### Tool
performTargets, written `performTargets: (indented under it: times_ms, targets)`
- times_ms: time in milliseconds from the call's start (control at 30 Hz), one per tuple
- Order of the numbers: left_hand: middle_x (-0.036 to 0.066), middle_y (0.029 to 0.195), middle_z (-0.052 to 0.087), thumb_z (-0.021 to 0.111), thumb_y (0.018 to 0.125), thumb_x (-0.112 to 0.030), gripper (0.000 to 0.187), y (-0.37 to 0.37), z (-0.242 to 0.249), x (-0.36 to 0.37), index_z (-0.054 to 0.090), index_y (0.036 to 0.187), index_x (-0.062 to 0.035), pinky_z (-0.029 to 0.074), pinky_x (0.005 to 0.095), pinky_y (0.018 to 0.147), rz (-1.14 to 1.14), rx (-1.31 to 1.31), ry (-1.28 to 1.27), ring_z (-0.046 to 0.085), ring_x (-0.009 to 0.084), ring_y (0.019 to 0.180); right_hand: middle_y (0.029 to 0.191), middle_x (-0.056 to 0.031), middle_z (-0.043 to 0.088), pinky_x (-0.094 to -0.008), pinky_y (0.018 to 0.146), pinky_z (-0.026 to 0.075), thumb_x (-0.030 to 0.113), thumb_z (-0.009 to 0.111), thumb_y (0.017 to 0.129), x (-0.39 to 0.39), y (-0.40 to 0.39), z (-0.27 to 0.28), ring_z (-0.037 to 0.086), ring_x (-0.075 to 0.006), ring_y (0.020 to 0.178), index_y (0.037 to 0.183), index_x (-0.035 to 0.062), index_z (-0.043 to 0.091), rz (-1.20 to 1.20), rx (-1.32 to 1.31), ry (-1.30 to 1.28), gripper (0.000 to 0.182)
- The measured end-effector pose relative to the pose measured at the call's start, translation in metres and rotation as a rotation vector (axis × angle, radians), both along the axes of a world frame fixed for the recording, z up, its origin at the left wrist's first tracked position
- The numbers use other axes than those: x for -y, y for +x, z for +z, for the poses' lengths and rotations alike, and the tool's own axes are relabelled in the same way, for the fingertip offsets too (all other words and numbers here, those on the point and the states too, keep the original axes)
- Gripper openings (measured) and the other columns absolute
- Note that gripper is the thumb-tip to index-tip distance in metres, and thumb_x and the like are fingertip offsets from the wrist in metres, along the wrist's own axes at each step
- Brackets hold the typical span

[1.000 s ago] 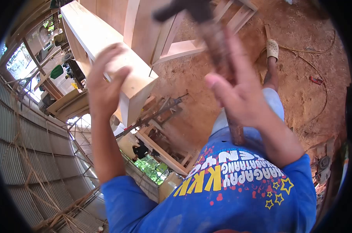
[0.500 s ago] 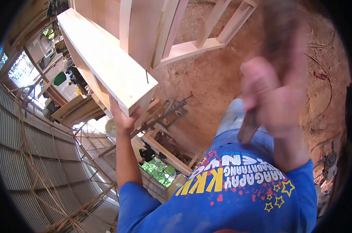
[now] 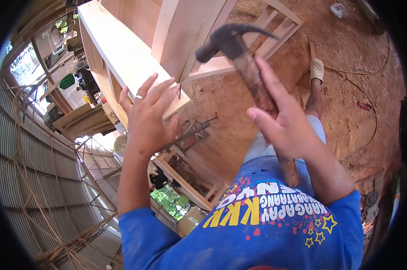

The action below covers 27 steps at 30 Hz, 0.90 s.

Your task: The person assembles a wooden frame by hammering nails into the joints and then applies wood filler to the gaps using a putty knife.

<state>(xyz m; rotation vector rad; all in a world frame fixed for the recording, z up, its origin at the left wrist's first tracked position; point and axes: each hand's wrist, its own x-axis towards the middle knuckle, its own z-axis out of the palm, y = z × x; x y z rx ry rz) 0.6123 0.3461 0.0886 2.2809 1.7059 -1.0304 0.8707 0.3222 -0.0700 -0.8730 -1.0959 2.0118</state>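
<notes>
In the head view, a claw hammer (image 3: 253, 74) with a dark metal head and worn wooden handle is in my right hand (image 3: 291, 123). My thumb and forefinger lie along the handle, whose butt end is close to my shirt. My left hand (image 3: 149, 110), with a ring on one finger, is spread over the near end of a pale wooden beam (image 3: 118, 45). Its fingertips are beside a nail (image 3: 180, 91) that stands up out of the beam near the corner. Part of the beam's end is hidden behind this hand.
Pale wooden frames (image 3: 280, 33) lie beyond the beam on the dirt floor (image 3: 221, 148). A cord (image 3: 374, 96) with a red-handled tool (image 3: 365, 105) runs along the right. My foot in a clog (image 3: 317, 69) is by it. Corrugated metal sheeting (image 3: 32, 180) fills the left side.
My left hand has let go of the beam's end and come up over its top beside the nail. The hammer has swung left and down towards the beam, and my foot has come into view.
</notes>
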Motion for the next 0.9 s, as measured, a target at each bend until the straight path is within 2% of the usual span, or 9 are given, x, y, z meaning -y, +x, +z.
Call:
performTargets:
  times_ms: [33,133,267,333,500,600,667,733,900]
  targets:
    - [-0.005,0.142,0.063,0.083,0.071,-0.019,0.058,-0.001,-0.002,0.000,0.071,0.128,-0.0191,0.014,0.0658,0.120,0.006,0.006,-0.001,0.045,0.0253,0.146,0.157,-0.0213,0.046,-0.0323,0.093,0.051,0.006,0.062,0.096,-0.001,-0.001,-0.001,0.066,-0.0266,0.108,0.165,0.0040,0.017,0.043,0.010,0.016,0.083]
    - [-0.007,0.136,0.067,0.081,0.072,-0.012,0.052,0.000,-0.003,0.001,0.074,0.123,-0.0204,0.014,0.0672,0.119,0.020,0.018,-0.024,0.046,0.0265,0.146,0.122,-0.0332,0.067,-0.0440,0.092,0.053,0.008,0.063,0.096,0.009,-0.014,-0.006,0.071,-0.0457,0.098,0.167,0.0139,0.013,0.102,-0.045,0.037,0.087]
    - [-0.009,0.132,0.069,0.080,0.072,-0.011,0.046,-0.003,-0.003,0.001,0.076,0.117,-0.0228,0.014,0.0683,0.119,0.015,0.016,-0.020,0.047,0.0275,0.145,0.124,-0.0326,0.066,-0.0464,0.099,0.050,0.008,0.062,0.097,0.007,-0.019,-0.002,0.070,-0.0454,0.102,0.167,0.0140,0.012,0.176,-0.081,0.036,0.086]
    - [-0.012,0.133,0.068,0.081,0.071,-0.012,0.048,-0.003,-0.004,0.000,0.077,0.117,-0.0257,0.014,0.0687,0.118,0.011,0.026,-0.004,0.048,0.0267,0.143,0.136,-0.0310,0.062,-0.0461,0.101,0.050,0.008,0.063,0.097,0.000,-0.012,0.000,0.071,-0.0428,0.104,0.167,0.0134,0.011,0.208,-0.018,0.046,0.087]
    - [-0.014,0.132,0.068,0.082,0.070,-0.011,0.048,-0.003,-0.005,0.001,0.078,0.115,-0.0271,0.014,0.0688,0.117,0.022,0.040,0.004,0.047,0.0265,0.144,0.099,-0.0109,0.062,-0.0234,0.053,0.041,0.004,0.059,0.099,-0.010,-0.006,0.019,0.045,-0.0097,0.056,0.167,0.0144,0.009,-0.467,-0.116,-0.173,0.085]
    - [-0.010,0.133,0.068,0.081,0.071,-0.012,0.049,-0.002,-0.004,0.000,0.078,0.117,-0.0255,0.013,0.0693,0.117,0.026,0.027,-0.006,0.044,0.0282,0.146,0.137,-0.0215,0.055,-0.0392,0.090,0.049,0.007,0.061,0.098,0.008,-0.009,0.002,0.059,-0.0278,0.106,0.166,0.0089,0.014,-0.141,0.075,-0.037,0.083]
    - [-0.002,0.139,0.066,0.079,0.071,-0.013,0.050,-0.005,-0.004,0.002,0.077,0.120,-0.0224,0.012,0.0700,0.118,0.023,-0.017,-0.047,0.042,0.0316,0.148,0.157,-0.0282,0.043,-0.0523,0.115,0.039,0.010,0.064,0.097,0.020,-0.021,-0.009,0.050,-0.0400,0.142,0.166,0.0099,0.015,0.072,0.091,0.178,0.084]
    - [0.007,0.148,0.058,0.082,0.072,-0.018,0.061,-0.005,-0.007,0.004,0.070,0.131,-0.0189,0.016,0.0666,0.120,-0.023,-0.012,0.036,0.037,0.0329,0.151,0.156,-0.0292,0.044,-0.0543,0.116,0.037,0.010,0.063,0.097,0.021,-0.031,-0.004,0.049,-0.0413,0.142,0.166,0.0110,0.014,-0.026,-0.063,0.129,0.085]
    - [0.026,0.158,0.038,0.090,0.070,-0.046,0.111,-0.058,-0.006,0.056,0.037,0.158,-0.0040,0.031,0.0536,0.119,0.045,0.400,0.500,0.033,0.0357,0.151,0.099,-0.0099,0.055,-0.0295,0.056,0.038,0.003,0.055,0.101,-0.005,-0.007,0.026,0.042,-0.0114,0.067,0.167,0.0182,0.006,-0.640,-0.153,-0.124,0.083]
